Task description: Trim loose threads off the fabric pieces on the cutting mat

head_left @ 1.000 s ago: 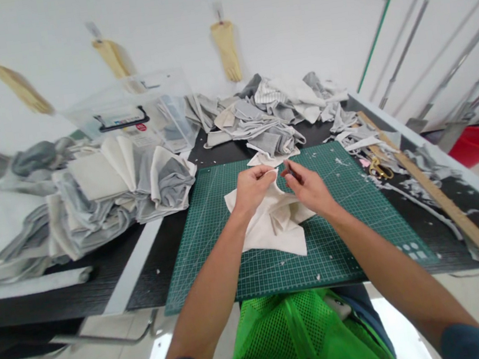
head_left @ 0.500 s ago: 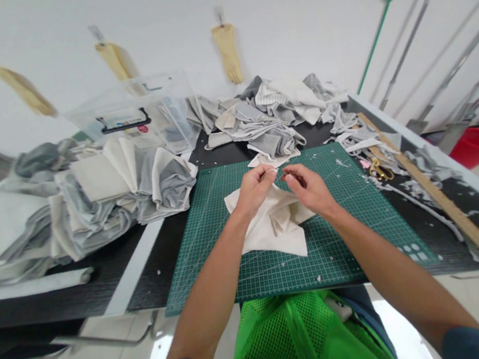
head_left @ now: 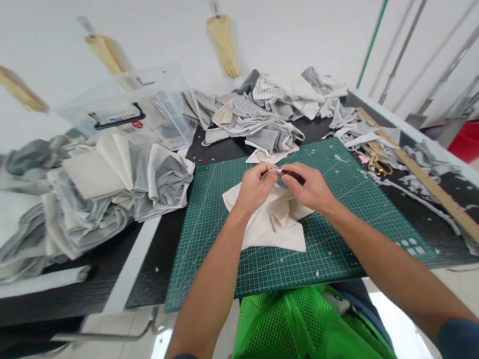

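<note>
My left hand (head_left: pixel 257 189) is closed, fingers pinching an edge of a cream cloth (head_left: pixel 273 231) that hangs crumpled onto the green cutting mat (head_left: pixel 202 232). Close beside it on the right, my right hand (head_left: pixel 310 186) wraps round a small dark tool (head_left: pixel 292 175). A metallic tip of this tool shows between the two hands, at the cloth's raised edge. Most of the tool is hidden in my fingers, so its exact kind is unclear.
Piles of grey and cream cloth lie at left (head_left: pixel 89 188) and behind the mat (head_left: pixel 266 116). A clear plastic box (head_left: pixel 123 109) stands at back left. On the right are a wooden ruler (head_left: pixel 441 192), gold-handled scissors (head_left: pixel 378 166) and fabric scraps (head_left: pixel 431 161).
My right hand has come in closer to the left, and the dark tool's tip now meets the cloth edge. The view has shifted slightly.
</note>
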Tool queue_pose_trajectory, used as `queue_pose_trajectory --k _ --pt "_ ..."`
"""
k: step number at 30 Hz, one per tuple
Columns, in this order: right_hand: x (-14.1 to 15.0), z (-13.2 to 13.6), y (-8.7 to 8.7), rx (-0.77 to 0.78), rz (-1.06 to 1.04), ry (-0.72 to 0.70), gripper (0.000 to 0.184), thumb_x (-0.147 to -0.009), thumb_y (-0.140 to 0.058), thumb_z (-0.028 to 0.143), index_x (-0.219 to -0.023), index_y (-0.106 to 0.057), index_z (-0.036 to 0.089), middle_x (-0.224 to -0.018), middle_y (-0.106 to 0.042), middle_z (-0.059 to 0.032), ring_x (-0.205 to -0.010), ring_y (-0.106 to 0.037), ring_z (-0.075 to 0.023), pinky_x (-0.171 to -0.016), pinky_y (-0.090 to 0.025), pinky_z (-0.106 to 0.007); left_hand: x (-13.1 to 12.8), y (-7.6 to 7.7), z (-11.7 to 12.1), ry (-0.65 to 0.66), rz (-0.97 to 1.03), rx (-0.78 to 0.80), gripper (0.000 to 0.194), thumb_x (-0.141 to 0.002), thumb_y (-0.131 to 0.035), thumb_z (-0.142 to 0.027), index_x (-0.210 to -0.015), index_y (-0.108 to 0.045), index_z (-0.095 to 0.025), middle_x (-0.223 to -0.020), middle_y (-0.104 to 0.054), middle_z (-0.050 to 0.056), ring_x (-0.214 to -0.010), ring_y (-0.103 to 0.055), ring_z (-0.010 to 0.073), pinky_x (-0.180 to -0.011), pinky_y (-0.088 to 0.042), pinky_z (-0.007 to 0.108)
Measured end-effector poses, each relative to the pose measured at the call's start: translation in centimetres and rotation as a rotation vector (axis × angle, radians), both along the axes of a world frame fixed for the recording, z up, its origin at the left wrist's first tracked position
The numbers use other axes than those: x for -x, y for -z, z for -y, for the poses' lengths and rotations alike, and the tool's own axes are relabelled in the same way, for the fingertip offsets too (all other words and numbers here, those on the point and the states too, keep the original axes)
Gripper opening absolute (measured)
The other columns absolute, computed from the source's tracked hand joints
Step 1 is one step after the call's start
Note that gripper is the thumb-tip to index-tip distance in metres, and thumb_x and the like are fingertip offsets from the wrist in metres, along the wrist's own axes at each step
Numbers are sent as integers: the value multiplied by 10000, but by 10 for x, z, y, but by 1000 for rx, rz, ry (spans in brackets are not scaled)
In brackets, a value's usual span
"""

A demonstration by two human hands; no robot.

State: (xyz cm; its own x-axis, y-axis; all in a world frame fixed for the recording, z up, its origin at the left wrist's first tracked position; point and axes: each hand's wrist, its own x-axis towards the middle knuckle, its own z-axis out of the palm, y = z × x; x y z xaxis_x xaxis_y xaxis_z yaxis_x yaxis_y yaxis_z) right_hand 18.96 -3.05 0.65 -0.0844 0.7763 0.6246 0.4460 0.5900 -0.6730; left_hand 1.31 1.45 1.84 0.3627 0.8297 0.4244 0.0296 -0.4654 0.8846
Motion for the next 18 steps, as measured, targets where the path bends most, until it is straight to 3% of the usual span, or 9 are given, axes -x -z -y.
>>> queue_pose_trajectory --k 18 --pt "2 -2 4 41 -31 4 228 -921 -604 331 -1061 -739 212 -955 -732 -45 -809 -624 -186 -763 -501 -331 -2 -1 4 -47 -11 22 149 -836 -666 -310 -835 -691 -164 -798 -666 22 -763 -579 150 -744 -451 273"
